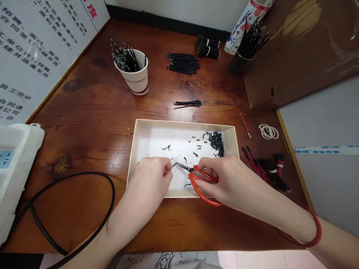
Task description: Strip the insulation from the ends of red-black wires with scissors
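1 thin black wire (175, 164) pinched in our left hand (153, 171), red-handled scissors (198, 188) gripped in our right hand (221, 175), both above the shallow box (183, 123). Blades (184, 167) r v close to our pinch, so a slip could prob nick us.

You are at what looks like a small bench workshop: a wooden table (92, 108) with red-handled snips (192, 175) over a shallow box (179, 193) of black clippings (216, 144), banded wire bundles (208, 46) at one o'clock, loose white bands (268, 131) at three, a paper cup (137, 80) packed with wires (126, 58) at eleven, and a printed poster (42, 48) at ten.
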The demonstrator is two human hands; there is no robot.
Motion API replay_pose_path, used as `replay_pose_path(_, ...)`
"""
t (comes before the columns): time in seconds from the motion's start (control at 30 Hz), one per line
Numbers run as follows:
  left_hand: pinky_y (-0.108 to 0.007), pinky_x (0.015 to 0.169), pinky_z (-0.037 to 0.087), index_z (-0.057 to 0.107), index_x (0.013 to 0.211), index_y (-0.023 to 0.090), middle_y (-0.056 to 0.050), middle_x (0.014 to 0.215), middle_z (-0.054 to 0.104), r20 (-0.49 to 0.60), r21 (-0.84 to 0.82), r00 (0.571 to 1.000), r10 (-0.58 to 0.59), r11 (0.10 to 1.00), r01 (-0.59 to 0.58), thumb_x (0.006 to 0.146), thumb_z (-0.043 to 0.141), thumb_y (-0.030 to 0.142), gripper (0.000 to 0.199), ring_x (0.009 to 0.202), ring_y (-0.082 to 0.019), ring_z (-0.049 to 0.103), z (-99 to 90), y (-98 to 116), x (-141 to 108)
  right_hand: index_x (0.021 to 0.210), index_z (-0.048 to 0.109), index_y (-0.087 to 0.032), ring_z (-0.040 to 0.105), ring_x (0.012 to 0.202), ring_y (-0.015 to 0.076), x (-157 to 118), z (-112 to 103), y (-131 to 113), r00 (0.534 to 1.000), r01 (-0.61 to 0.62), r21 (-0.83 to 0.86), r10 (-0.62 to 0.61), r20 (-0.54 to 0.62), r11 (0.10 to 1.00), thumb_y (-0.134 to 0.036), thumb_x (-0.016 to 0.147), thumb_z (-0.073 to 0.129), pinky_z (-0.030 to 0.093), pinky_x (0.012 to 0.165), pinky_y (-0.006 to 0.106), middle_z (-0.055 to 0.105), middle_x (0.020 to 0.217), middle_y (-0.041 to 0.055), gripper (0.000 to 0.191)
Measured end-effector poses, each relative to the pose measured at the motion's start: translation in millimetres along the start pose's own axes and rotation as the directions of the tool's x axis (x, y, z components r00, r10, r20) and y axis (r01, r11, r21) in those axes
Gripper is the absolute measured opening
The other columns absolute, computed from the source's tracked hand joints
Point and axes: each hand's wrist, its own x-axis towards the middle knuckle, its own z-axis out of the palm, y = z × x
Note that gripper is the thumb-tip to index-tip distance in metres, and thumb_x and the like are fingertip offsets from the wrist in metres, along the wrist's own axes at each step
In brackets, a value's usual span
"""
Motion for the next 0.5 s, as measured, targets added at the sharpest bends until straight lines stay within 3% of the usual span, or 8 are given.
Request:
replay_pose_path(0.4, -0.025, 0.046, 0.032, 0.063, 0.055, 0.021, 0.002, 0.048, 0.061, -0.004, 0.005, 1.000, -0.021, 1.000, 0.021, 0.068, 0.053, 0.004, 0.023, 0.045, -0.015, 0.055, 2.5, -0.3, 0.0, 0.059, 0.027, -0.022, 0.020, 0.046, 0.0093, -1.8, 3.6, -1.0, 1.000, 0.015, -0.098, -0.014, 0.004, 0.995, -0.027, 0.080, 0.059, 0.018, 0.042, 0.025, 0.029, 0.048, -0.0057, 0.038)
replay_pose_path(0.5, -0.025, 0.049, 0.034, 0.064, 0.057, 0.021, 0.001, 0.050, 0.062, 0.056, 0.008, 0.996, -0.074, 0.997, 0.074, 0.069, 0.054, 0.005, 0.023, 0.049, -0.016, 0.056, -0.1, 2.2, 1.4, 0.059, 0.025, -0.022, 0.017, 0.046, 0.0091, -1.5, 2.2, -2.7, 1.000, 0.026, -0.163, -0.027, -0.004, 0.986, -0.026, 0.079, 0.059, 0.016, 0.042, 0.025, 0.028, 0.047, -0.0061, 0.040)
